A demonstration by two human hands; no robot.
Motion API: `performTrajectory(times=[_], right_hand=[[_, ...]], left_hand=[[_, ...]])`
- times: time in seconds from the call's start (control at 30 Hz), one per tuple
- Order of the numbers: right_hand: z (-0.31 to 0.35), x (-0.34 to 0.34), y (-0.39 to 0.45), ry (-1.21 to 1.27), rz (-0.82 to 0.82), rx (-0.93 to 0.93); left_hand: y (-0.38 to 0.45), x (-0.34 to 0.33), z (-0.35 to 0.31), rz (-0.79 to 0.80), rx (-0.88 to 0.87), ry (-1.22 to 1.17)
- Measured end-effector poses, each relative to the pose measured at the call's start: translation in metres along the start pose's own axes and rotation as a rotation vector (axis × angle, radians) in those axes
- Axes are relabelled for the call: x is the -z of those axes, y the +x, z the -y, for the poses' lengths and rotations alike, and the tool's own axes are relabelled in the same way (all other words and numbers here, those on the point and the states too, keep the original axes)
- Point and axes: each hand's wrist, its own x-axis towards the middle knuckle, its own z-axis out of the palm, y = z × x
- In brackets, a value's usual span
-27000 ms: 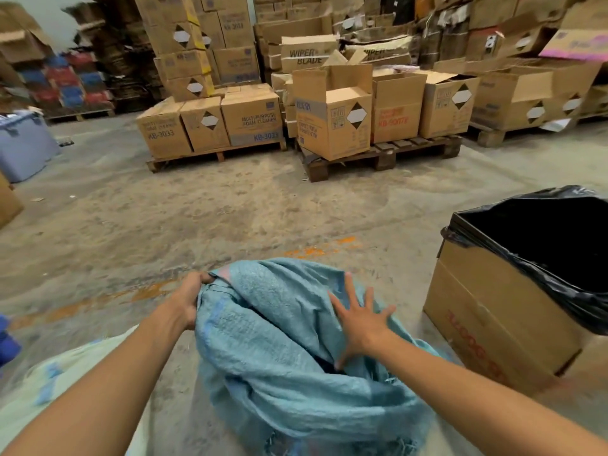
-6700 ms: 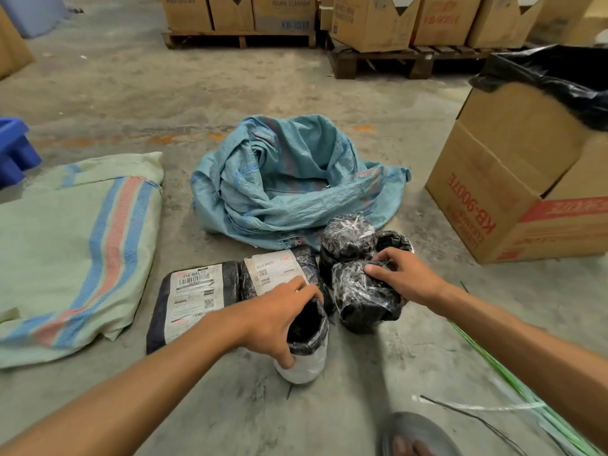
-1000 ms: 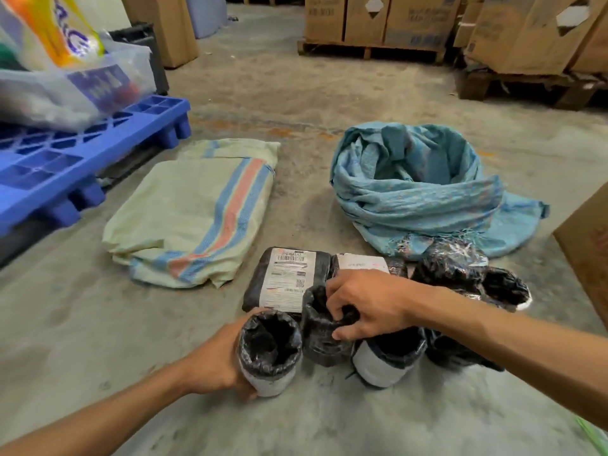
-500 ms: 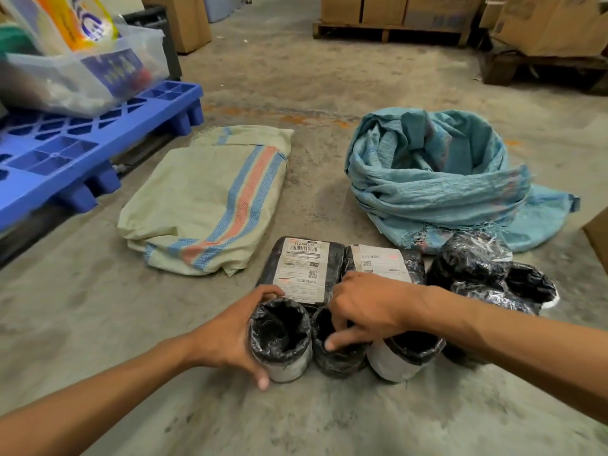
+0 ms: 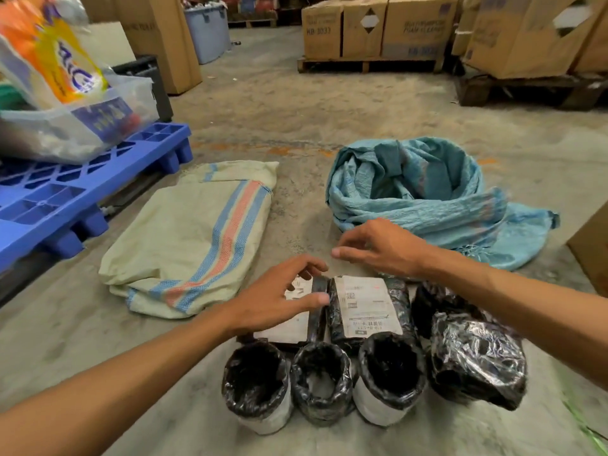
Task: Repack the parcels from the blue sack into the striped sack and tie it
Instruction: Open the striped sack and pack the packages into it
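Observation:
The blue sack (image 5: 424, 195) lies crumpled and open on the concrete floor at centre right. The striped sack (image 5: 194, 238), pale with a red and blue band, lies flat to its left. Several black-wrapped parcels stand grouped in front of me: three upright rolls (image 5: 320, 383) in a row, two flat labelled packets (image 5: 367, 306) behind them, and crinkled bundles (image 5: 473, 353) on the right. My left hand (image 5: 279, 299) hovers open over the left packet. My right hand (image 5: 378, 245) hovers open above the packets, near the blue sack's edge. Neither hand holds anything.
A blue plastic pallet (image 5: 59, 199) with a clear bin (image 5: 75, 126) of bags stands at the left. Cardboard boxes on wooden pallets (image 5: 371, 62) line the back. A cardboard box corner (image 5: 592, 251) juts in at the right edge. A green strap (image 5: 589, 429) lies at lower right.
Both hands have let go of the upright rolls and lifted forward over the flat packets. The three rolls now stand free in a row. My view has shifted back a little.

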Motion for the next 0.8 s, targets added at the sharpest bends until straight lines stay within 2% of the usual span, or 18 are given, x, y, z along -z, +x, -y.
performTrajectory(times=[0.13, 0.23, 0.3, 0.37, 0.43, 0.5, 0.6, 0.7, 0.77, 0.8], right_hand=[[-0.062, 0.042, -0.002, -0.040, -0.302, -0.162], [-0.121, 0.059, 0.003, -0.171, -0.349, -0.417], [-0.159, 0.065, 0.004, -0.248, -0.221, -0.560], [-0.192, 0.067, 0.001, -0.316, 0.026, -0.607], [-0.210, 0.069, -0.008, -0.329, 0.310, -0.600], [-0.219, 0.070, -0.015, -0.233, 0.479, -0.609], [-0.219, 0.076, -0.021, -0.221, 0.572, -0.631], [-0.235, 0.080, -0.015, -0.404, 0.354, -0.517], [-0.258, 0.071, -0.010, -0.445, 0.209, -0.531], [-0.270, 0.065, -0.009, -0.424, 0.211, -0.603]], left_hand=[[0.069, -0.010, -0.020, 0.020, -0.073, 0.103], [0.120, -0.018, -0.022, 0.002, -0.173, 0.346], [0.158, -0.023, -0.026, -0.056, -0.183, 0.464], [0.200, -0.031, -0.034, -0.110, -0.175, 0.488], [0.241, -0.038, -0.041, -0.100, -0.150, 0.481], [0.278, -0.045, -0.041, 0.033, -0.091, 0.514], [0.308, -0.062, -0.031, 0.403, 0.027, 0.642], [0.321, -0.085, -0.015, 0.651, 0.214, 0.687], [0.323, -0.099, -0.007, 0.689, 0.262, 0.647], [0.322, -0.104, -0.005, 0.704, 0.283, 0.617]])
